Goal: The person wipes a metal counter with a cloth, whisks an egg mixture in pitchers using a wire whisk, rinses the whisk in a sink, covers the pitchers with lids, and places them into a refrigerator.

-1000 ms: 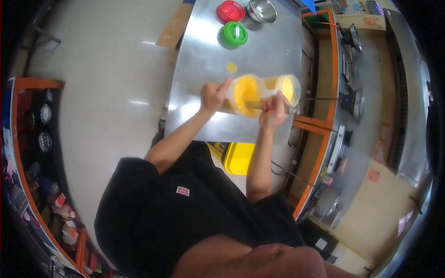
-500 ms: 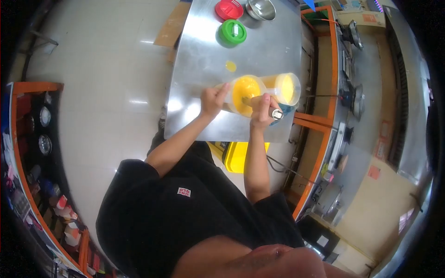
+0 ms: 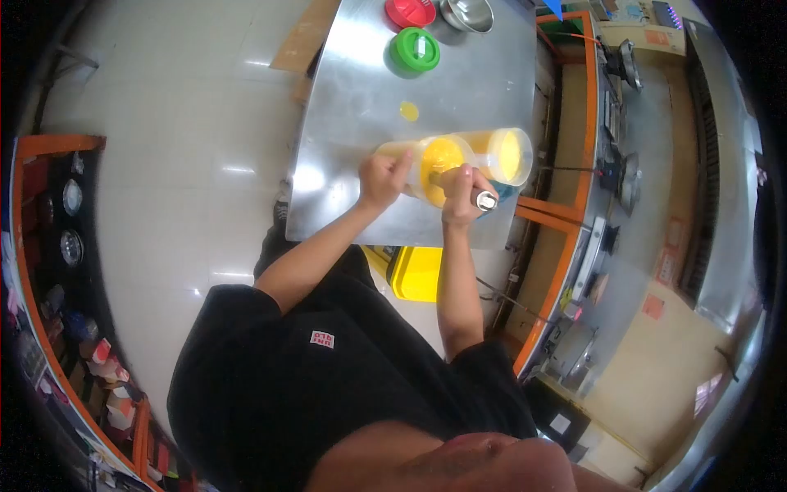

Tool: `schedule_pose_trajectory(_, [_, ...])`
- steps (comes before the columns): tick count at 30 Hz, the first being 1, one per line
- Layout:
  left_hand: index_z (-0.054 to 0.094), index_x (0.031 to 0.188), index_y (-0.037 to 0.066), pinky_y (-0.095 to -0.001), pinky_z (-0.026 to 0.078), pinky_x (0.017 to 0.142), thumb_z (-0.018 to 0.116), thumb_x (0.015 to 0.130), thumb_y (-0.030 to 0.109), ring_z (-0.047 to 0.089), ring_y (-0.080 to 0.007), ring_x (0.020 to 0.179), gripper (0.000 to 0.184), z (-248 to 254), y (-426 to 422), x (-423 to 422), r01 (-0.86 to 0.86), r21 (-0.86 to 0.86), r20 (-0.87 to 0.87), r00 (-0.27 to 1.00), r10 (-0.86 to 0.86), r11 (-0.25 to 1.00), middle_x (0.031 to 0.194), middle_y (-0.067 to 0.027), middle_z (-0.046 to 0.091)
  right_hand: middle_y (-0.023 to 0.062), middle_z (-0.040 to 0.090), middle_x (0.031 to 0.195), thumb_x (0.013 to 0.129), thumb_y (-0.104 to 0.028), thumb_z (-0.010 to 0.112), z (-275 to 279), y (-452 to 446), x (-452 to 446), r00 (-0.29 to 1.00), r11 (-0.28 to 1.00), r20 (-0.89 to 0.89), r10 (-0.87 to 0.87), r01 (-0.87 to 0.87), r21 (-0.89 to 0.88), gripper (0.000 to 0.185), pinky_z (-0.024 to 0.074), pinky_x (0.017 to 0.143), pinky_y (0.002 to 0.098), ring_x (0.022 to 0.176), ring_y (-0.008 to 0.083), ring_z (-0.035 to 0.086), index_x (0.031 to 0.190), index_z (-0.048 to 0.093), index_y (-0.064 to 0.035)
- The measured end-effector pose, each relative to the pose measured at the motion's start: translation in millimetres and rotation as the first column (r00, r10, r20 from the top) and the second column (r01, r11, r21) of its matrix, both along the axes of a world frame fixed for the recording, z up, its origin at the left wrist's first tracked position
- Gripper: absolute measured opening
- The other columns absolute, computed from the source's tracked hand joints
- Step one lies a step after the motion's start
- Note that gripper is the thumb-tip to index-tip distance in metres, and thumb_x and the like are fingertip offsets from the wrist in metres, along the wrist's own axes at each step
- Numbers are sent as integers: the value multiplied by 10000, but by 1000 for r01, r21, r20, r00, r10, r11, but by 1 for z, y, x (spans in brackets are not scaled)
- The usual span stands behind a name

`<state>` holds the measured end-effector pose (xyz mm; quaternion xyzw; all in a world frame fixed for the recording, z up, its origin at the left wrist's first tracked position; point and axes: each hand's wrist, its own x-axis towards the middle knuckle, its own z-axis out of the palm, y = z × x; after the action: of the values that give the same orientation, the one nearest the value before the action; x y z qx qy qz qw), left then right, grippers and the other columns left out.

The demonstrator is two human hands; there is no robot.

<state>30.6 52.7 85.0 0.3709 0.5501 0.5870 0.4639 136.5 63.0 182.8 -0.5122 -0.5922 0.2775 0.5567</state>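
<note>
Right grip [image 3: 461,195] is closed around the handle of a tool [image 3: 485,200], whose metal end pokes out to the right of the fist; the tool's other end, on the left of the fist, goes down into yellow liquid [image 3: 445,152]. That liquid is in a clear container [image 3: 397,149], which lies between the two hands. Left grip [image 3: 383,180] is closed on the container's left side, thumb up along the wall. The container is tilted, its mouth turned toward the right grip.

Just beyond the right grip, a second clear container [image 3: 484,141] holds more yellow contents, close beside the first. Something blue [image 3: 502,193] shows just right of the same grip, partly hidden. Past the left grip, a small yellow puddle [image 3: 409,111] sits on the metal bench [image 3: 344,98]. Farther out from both grips are a green lid [image 3: 414,50], a red item [image 3: 410,11] and a metal bowl [image 3: 469,14], these last two cut off by the view's edge. Nearer the body than either grip, below the bench's edge, is a yellow bin [image 3: 416,275].
</note>
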Motion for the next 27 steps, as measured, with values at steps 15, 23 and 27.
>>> schedule_pose_trajectory(15, [534, 529, -59, -344, 332, 425, 606, 896, 283, 463, -132, 394, 507, -7, -1, 6, -10, -16, -20, 1000, 10, 1000, 419, -132, 470, -9, 418, 501, 904, -78, 551, -6, 10, -8, 1000, 993, 12, 13, -15, 120, 340, 267, 398, 248, 427, 90, 365, 598, 405, -104])
schedule_pose_trajectory(23, [619, 568, -7, -368, 384, 467, 617, 866, 341, 559, -248, 434, 458, 11, 2, -15, 47, 1, 26, 999, -47, 999, 485, -152, 541, -53, 281, 476, 901, -170, 530, 92, 23, 52, 837, 993, -535, -116, 97, -63, 379, 203, 385, 250, 405, 73, 247, 574, 339, -180])
schedule_pose_trajectory(27, [634, 578, -13, -354, 393, 471, 617, 866, 342, 587, -247, 446, 457, 25, 0, -14, 60, -57, 30, 998, -58, 997, 489, -158, 562, -50, 287, 483, 875, -133, 527, 73, 20, 14, 904, 970, -420, -84, -23, -243, 354, 219, 397, 226, 399, 72, 262, 565, 360, -169])
